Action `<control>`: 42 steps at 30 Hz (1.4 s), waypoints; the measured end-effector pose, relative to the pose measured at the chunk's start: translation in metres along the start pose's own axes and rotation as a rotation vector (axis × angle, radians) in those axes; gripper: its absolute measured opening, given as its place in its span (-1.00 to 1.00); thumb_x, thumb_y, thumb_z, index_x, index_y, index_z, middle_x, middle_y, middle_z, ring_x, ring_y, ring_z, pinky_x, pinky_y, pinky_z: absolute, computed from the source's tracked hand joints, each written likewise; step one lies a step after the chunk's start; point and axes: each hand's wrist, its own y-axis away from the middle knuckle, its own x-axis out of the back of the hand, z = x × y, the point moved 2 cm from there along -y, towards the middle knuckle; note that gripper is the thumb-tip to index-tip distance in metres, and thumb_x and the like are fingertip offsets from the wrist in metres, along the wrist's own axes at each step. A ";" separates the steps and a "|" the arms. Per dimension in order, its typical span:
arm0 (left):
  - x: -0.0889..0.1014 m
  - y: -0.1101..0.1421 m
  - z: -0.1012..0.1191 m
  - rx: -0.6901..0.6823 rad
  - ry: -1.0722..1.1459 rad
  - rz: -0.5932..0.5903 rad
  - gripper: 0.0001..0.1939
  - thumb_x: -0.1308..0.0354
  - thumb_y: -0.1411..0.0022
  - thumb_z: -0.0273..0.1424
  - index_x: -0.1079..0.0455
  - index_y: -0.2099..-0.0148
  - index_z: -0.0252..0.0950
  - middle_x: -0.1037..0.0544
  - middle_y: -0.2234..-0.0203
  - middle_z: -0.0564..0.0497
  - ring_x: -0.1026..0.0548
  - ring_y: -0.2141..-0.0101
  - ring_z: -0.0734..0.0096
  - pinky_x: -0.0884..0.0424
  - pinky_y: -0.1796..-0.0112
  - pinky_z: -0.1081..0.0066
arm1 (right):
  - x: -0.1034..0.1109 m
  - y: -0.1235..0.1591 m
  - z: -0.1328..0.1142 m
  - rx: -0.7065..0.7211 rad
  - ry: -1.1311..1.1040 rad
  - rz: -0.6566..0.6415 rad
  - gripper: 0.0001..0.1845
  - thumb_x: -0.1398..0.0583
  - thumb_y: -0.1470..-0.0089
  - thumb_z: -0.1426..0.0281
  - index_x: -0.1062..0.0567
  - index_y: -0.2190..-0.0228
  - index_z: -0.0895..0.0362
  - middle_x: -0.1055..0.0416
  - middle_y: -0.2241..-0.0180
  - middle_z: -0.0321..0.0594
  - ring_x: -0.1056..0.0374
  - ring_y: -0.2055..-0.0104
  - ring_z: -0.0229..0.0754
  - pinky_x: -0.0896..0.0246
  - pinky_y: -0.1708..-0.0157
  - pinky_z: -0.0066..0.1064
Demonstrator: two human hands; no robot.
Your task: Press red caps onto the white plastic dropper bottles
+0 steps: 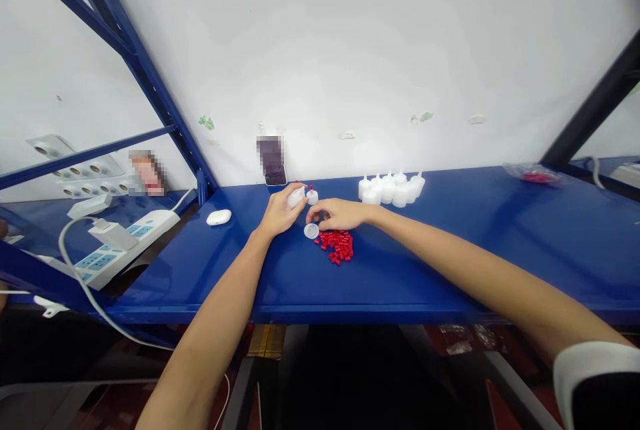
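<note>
My left hand (279,212) is wrapped round a small white bottle (296,197), held tilted above the blue shelf (450,250). Just beside it a second white bottle with a red cap (312,195) stands upright. My right hand (337,214) rests palm down with its fingers curled over the top of a pile of small red caps (338,246); whether it pinches a cap is hidden. A small round white lid (311,231) lies flat between the two hands.
A cluster of several white uncapped bottles (393,189) stands at the back by the wall. A white earbud case (219,217) lies to the left, a phone (273,162) leans on the wall, and power strips (120,243) with cables sit further left. A plastic bag (533,174) lies far right.
</note>
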 end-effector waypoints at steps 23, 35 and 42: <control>-0.004 0.002 0.009 0.023 -0.084 -0.016 -0.69 -0.09 -0.22 -0.34 -0.41 0.00 -0.28 -0.59 0.25 -0.01 -0.55 0.31 0.29 -0.40 0.21 0.38 | 0.018 -0.021 0.005 -0.018 -0.062 0.910 -0.95 -0.19 0.00 0.48 -0.45 0.39 0.15 -0.40 0.51 -0.33 -0.30 0.46 -0.26 -0.15 0.39 -0.43; -0.006 0.003 0.004 0.152 -0.077 -0.075 -0.64 -0.07 -0.21 -0.33 -0.37 -0.06 -0.23 -0.60 0.20 -0.03 -0.56 0.22 0.18 -0.42 0.15 0.31 | -0.009 -0.007 -0.002 0.212 0.222 0.720 -0.61 -0.15 -0.09 0.49 -0.45 0.01 0.23 -0.47 0.10 -0.02 -0.39 0.08 -0.06 -0.28 0.03 -0.23; -0.010 0.002 -0.002 0.203 0.105 0.020 -0.60 -0.16 -0.17 -0.23 -0.37 -0.03 -0.28 -0.59 0.19 -0.02 -0.54 0.29 0.32 -0.43 0.22 0.38 | -0.018 -0.004 -0.011 0.190 0.338 0.595 -0.54 -0.13 -0.12 0.48 -0.39 -0.08 0.24 -0.40 -0.05 0.08 -0.31 -0.07 0.05 -0.21 -0.09 -0.08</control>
